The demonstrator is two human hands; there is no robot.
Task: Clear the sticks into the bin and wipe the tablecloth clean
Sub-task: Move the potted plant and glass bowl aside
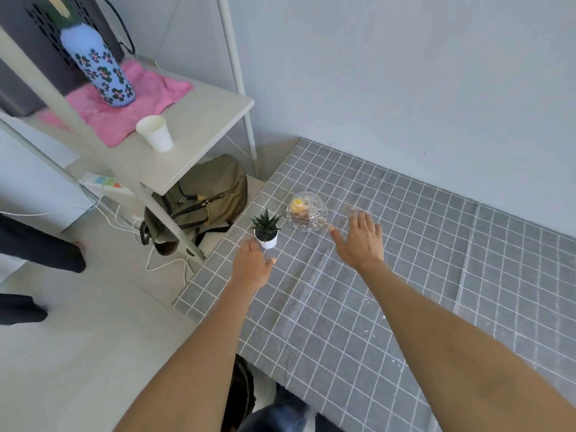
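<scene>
The tablecloth (389, 275), a grey fabric printed with a white grid, lay flat over the table with a few soft creases running along its length and a scatter of pale specks towards the near right side; no sticks could be made out on it, and no bin showed anywhere in the view, though the motion blur may have hidden small things. Both hands hovered above the cloth holding nothing: the left hand (252, 266) with fingers loosely relaxed just short of the small potted succulent (265, 229), the right hand (361, 238) spread flat with fingers apart beside the cut-glass bowl (307, 213). The step in hand was probably shifting these two ornaments so the cloth could be wiped. The bowl was hard, faceted and likely slippery, with something yellow inside, so it wanted a cupped grip low on its sides rather than a pinch at the rim; the plant's smooth white pot was light and top-heavy and should have been lifted upright. A fluffy pink cloth (124, 101) lay on the white shelf (202, 126) under a flowered blue bottle (99, 70), beside a paper cup (156, 132), and looked a fair candidate for wiping. An olive backpack (202, 194) slumped on the floor below.
</scene>
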